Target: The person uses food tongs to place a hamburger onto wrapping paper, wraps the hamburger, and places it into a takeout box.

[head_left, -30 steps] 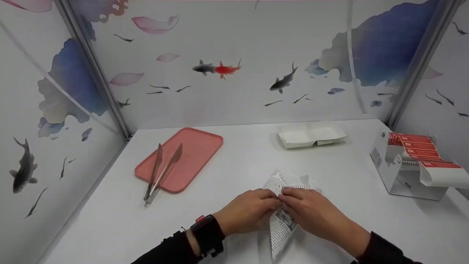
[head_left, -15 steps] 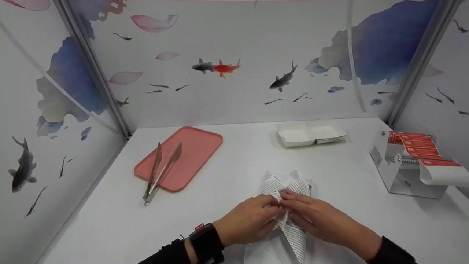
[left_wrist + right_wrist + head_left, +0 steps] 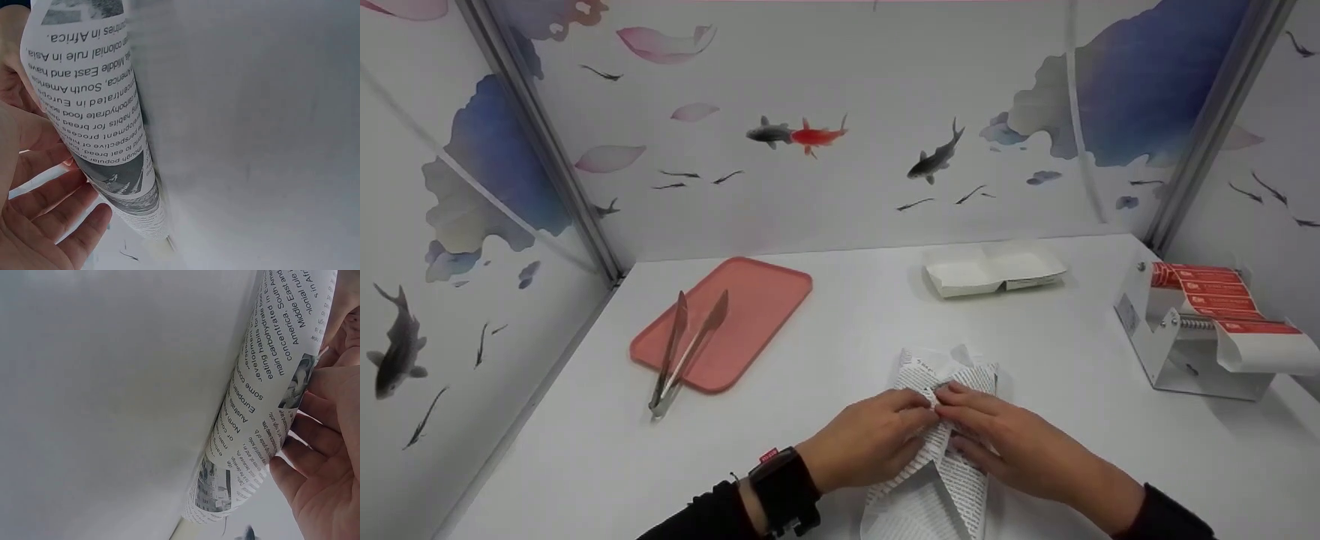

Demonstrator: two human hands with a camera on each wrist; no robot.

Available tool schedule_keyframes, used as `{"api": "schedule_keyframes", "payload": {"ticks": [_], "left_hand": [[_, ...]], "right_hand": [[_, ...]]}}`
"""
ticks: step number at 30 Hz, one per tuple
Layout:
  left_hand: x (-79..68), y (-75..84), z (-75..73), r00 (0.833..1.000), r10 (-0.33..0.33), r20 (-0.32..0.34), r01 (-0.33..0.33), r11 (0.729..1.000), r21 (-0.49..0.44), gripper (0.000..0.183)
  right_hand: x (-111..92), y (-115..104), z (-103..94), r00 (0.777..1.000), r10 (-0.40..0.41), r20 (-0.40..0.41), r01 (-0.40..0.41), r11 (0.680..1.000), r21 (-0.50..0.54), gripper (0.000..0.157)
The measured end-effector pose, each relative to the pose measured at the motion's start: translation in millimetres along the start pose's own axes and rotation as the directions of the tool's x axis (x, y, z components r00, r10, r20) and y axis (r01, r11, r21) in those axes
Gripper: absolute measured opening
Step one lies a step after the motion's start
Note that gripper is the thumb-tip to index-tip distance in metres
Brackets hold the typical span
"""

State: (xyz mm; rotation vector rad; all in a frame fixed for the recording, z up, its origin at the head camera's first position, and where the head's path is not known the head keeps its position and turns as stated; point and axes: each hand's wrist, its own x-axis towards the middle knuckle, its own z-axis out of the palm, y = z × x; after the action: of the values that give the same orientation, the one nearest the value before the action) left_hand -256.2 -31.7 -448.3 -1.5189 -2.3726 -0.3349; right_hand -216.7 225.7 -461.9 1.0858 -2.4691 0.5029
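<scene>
Newsprint-patterned wrapping paper [image 3: 971, 480] lies on the white table in front of me, folded into a bulging, rounded bundle. Whatever it may contain is hidden. My left hand [image 3: 870, 439] touches the upper middle of the bundle, its fingertips at the centre fold. From the other side my right hand [image 3: 1020, 446] lays its fairly straight fingers on the same spot, almost meeting the left. In the left wrist view the fingers [image 3: 62, 197] rest loosely along the curved paper [image 3: 93, 107]. The right wrist view shows relaxed fingers [image 3: 309, 444] against the printed paper [image 3: 253, 405].
Metal tongs [image 3: 669, 367] lie across a pink tray [image 3: 757, 307] on the left. An open white paper food box [image 3: 997, 270] stands at the back. At the right is a label dispenser [image 3: 1207, 330] with a red-and-white roll. Printed panels [image 3: 840, 210] enclose the table.
The pointed paper has been folded into a narrower bundle, its side edges drawn to the middle. Both hands moved slightly toward me, then stayed at the centre fold over the last half second.
</scene>
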Motion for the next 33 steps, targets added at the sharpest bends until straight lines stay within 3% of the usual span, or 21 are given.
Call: {"api": "schedule_keyframes", "payload": {"ticks": [11,23,33], "left_hand": [[0.2,1.3,-0.5,0.999,0.035,-0.032,-0.034,0.999,0.015,0.018],[-3.3,-1.1,-0.6,1.000,-0.021,-0.014,0.021,1.000,0.003,0.021],[-0.6,-0.1,-0.6,1.000,0.021,-0.013,-0.022,0.999,-0.031,0.021]], "right_hand": [[-6.8,-6.4,-0.6,1.000,0.020,0.021,-0.020,1.000,-0.001,0.052],[-2.7,-11.1,-3.5,0.995,0.042,0.091,-0.046,0.998,0.035,0.051],[-7.8,-2.3,-4.6,0.997,-0.026,0.067,0.020,0.996,0.085,0.051]]}}
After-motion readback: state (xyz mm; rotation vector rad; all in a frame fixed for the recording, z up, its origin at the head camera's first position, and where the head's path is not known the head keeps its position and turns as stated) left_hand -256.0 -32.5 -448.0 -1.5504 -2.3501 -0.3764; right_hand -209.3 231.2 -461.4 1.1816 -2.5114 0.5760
